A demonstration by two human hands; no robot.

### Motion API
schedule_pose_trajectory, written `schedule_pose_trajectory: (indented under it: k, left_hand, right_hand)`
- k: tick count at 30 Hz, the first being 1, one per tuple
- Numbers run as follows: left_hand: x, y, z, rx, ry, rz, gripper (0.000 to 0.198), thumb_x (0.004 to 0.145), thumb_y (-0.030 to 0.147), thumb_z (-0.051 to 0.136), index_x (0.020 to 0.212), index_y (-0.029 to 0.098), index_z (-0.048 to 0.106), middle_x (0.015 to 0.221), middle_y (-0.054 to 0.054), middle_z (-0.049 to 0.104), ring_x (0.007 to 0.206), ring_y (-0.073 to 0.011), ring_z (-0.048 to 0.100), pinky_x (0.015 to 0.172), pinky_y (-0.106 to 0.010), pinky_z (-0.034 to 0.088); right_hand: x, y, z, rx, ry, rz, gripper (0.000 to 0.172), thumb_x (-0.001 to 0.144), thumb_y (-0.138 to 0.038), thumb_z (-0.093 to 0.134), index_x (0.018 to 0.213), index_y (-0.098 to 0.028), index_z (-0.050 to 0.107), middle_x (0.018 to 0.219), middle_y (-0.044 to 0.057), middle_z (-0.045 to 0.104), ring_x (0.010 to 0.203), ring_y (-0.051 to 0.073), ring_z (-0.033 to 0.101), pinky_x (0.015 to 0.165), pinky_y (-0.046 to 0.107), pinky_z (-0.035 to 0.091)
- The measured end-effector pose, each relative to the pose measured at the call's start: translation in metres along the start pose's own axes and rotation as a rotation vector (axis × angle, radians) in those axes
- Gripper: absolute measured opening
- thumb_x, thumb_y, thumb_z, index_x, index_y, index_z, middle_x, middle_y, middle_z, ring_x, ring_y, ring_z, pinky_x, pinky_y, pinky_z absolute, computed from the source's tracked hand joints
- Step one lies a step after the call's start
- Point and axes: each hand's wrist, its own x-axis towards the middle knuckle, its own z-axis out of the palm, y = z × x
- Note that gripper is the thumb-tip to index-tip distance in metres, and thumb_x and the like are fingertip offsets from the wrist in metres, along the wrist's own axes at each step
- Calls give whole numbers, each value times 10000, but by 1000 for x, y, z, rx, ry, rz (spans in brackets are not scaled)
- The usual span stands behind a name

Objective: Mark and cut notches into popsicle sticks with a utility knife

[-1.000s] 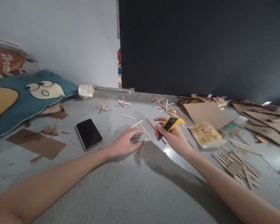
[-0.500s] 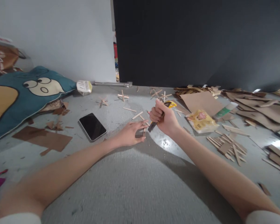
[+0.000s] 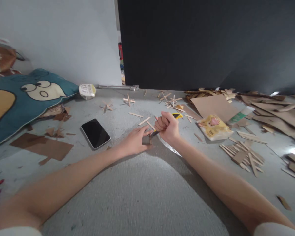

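My right hand (image 3: 167, 126) clenches the yellow cutter (image 3: 177, 115) while my left hand (image 3: 135, 141), half open, spans a thin stick (image 3: 151, 140) on the table (image 3: 127, 196), probably light, brittle, best pinned at both ends.

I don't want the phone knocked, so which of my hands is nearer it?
Left. The left hand is right of the phone, not touching it; the right hand, gripping the cutter, is farther right.
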Motion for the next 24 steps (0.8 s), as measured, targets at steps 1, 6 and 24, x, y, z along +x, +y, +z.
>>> schedule_pose_trajectory:
  k: [1,6,24]
  left_hand:
    - [0,1,-1,7,-6,-4,852,719,395,878,1461,230,493,1428,-156,649,1455,-402,461,1169,-588,372]
    - [0,6,-3,65,-19,6,836,739,386,866,1462,190,494,1468,-185,607,1441,-397,475,1166,-571,378]
    - [0,12,-7,90,-29,104,592,781,402,829,1315,250,625,1341,-130,668,1297,-371,596,1132,-538,415]
  right_hand:
    - [0,1,0,10,-7,-4,584,769,-353,659,476,-235,167,385,-80,190,386,76,123,402,281,177]
    - [0,3,0,29,-35,-14,591,777,-355,663,474,-236,169,391,-84,180,382,71,116,398,270,163]
    - [-6,4,14,-81,-145,-36,603,748,-410,733,419,-240,257,379,-82,230,365,59,173,415,266,161]
